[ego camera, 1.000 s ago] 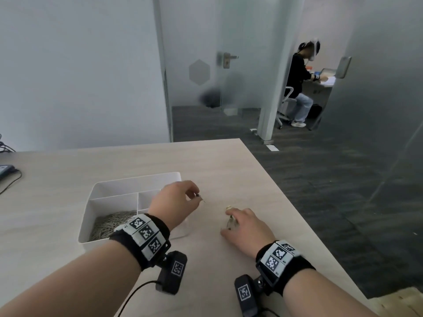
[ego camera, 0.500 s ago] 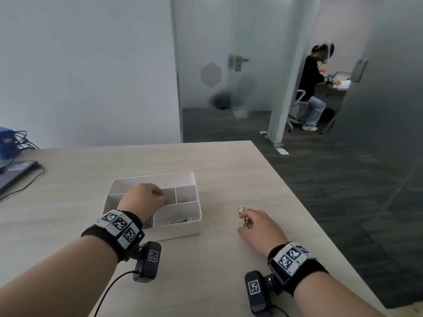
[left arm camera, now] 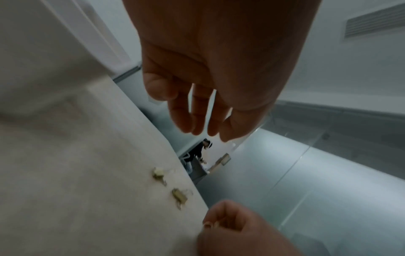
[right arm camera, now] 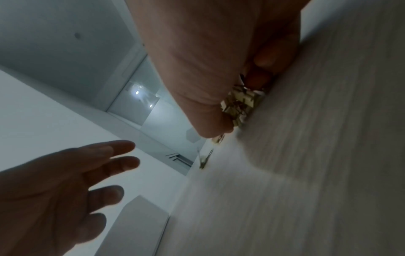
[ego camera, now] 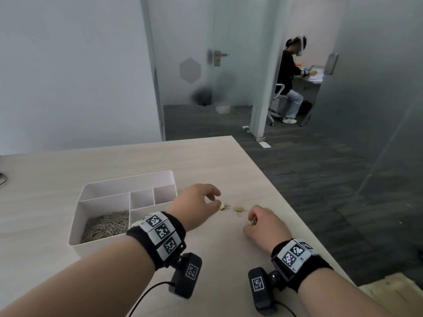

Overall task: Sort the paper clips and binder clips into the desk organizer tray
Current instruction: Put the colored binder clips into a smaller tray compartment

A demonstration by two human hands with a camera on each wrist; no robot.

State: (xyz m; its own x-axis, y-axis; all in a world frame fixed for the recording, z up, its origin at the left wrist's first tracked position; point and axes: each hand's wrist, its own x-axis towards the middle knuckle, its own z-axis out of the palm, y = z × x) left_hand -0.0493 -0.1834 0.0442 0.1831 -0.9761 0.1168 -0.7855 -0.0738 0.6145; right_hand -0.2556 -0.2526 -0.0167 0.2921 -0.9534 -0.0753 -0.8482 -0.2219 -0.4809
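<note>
A pale wood-grain table [ego camera: 206, 161] stands in a grey office with frosted glass partitions, and on it sits a white plastic divided organizer tray [ego camera: 103, 193] whose near-left compartment holds a heap of silver paper clips [ego camera: 106, 225]. The left hand [ego camera: 198, 202] hangs just right of the tray, fingers loosely spread and holding nothing, beside two small gold binder clips [ego camera: 231, 207] lying loose on the table. The right hand [ego camera: 263, 227] rests on the table, its fingers curled round a bunch of gold binder clips [right arm camera: 241, 102].
</note>
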